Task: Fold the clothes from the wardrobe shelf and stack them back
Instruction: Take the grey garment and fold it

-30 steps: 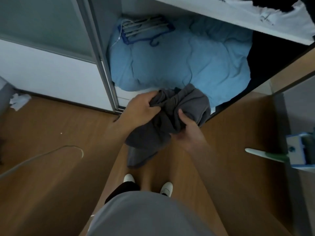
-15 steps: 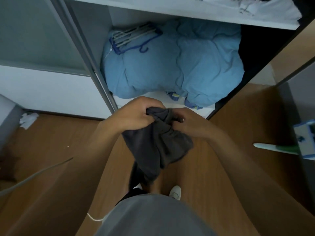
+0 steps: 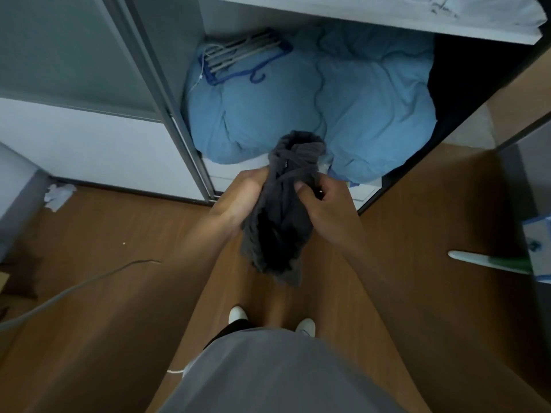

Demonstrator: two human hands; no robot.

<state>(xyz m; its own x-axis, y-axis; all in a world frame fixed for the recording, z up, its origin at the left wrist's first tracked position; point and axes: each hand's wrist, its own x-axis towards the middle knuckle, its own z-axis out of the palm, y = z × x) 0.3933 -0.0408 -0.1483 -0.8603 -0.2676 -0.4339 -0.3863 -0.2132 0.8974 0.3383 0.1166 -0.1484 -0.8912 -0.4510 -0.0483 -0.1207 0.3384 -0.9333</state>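
Note:
A dark grey garment (image 3: pixel 280 222) hangs bunched in front of the open wardrobe, its upper end sticking up above my fists and its lower end dangling toward the floor. My left hand (image 3: pixel 246 198) grips its left side. My right hand (image 3: pixel 323 210) grips its right side, thumb pressed on the cloth. Both hands are close together at waist height. On the white wardrobe shelf (image 3: pixel 357 22) at the top lies white clothing (image 3: pixel 477 10), partly cut off by the frame.
A big light blue duvet (image 3: pixel 343 108) fills the wardrobe bottom, with a bundle of hangers (image 3: pixel 238 58) on it. The sliding door (image 3: pixel 74 61) stands at left. On the wooden floor lie a cable (image 3: pixel 74 290) and crumpled paper (image 3: pixel 58 195). A green-and-white mop (image 3: pixel 492 260) is at right.
Both hands lifted and regripped the grey garment; its top end now sticks up above the fists and the cloth hangs longer and narrower. My view tilted slightly toward the wardrobe.

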